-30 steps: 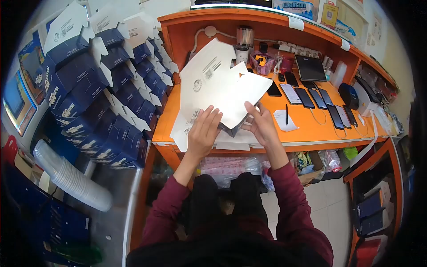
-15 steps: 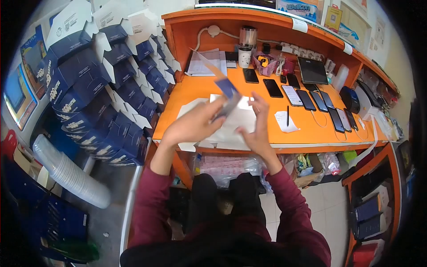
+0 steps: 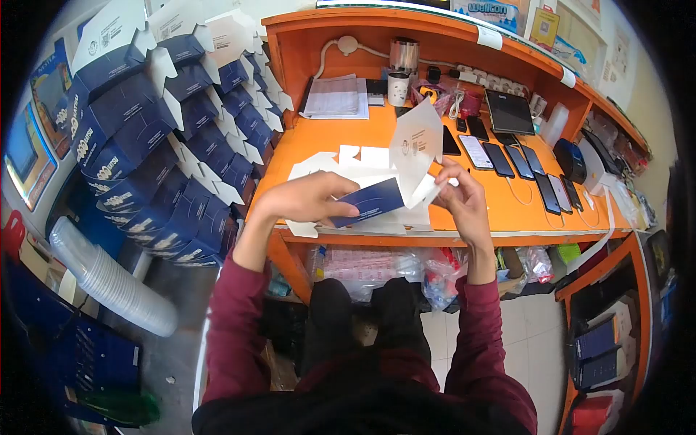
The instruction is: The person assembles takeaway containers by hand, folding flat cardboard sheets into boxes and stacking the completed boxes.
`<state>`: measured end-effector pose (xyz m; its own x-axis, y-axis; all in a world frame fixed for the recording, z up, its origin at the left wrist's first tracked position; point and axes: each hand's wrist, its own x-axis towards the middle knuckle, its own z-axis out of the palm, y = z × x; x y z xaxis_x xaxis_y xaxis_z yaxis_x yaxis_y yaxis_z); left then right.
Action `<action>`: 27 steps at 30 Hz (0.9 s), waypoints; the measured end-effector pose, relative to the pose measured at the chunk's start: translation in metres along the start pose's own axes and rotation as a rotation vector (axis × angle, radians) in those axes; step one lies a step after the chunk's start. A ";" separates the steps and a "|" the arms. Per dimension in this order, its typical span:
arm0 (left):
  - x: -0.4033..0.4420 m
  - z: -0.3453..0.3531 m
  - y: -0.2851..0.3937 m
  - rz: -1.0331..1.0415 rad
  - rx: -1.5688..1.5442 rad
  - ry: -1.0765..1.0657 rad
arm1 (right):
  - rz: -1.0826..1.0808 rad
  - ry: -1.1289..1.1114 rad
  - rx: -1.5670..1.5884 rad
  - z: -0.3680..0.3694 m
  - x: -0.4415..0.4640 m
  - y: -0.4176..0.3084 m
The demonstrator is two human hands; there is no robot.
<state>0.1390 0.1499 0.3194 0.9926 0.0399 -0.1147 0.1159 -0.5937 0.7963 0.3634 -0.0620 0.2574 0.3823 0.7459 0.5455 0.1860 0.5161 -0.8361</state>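
A partly folded carton (image 3: pixel 371 201), dark blue outside and white inside, is held up over the front edge of the orange desk, its printed white lid flap standing upright. My left hand (image 3: pixel 308 199) grips its left end, thumb on the blue side. At the right end, my right hand (image 3: pixel 462 194) pinches a small white flap between thumb and fingers. Beneath the carton, flat white cardboard sheets (image 3: pixel 312 165) lie on the desk (image 3: pixel 290 145).
Stacked blue cartons (image 3: pixel 130 123) with raised white flaps rise at the left, near nested plastic cups (image 3: pixel 116 283). Several phones (image 3: pixel 475 151) lie on the desk's right half. A paper cup (image 3: pixel 397 88) and papers (image 3: pixel 337 98) stand or lie at the back.
The carton has turned from a large white face to its blue side facing me, lid flap raised. My right hand has come to its right end and taken a flap.
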 end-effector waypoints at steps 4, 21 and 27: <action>0.010 -0.009 0.000 -0.102 -0.070 -0.055 | -0.221 -0.109 -0.149 0.014 -0.001 0.005; 0.020 0.015 -0.003 0.291 0.418 0.271 | -0.422 0.099 -0.859 0.058 -0.005 0.008; 0.015 0.022 -0.007 0.330 0.245 0.385 | -0.375 -0.044 -1.203 0.053 0.009 -0.010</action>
<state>0.1524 0.1369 0.2994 0.9218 0.0835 0.3786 -0.1691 -0.7921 0.5865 0.3170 -0.0384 0.2738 0.1015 0.6626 0.7421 0.9899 0.0068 -0.1414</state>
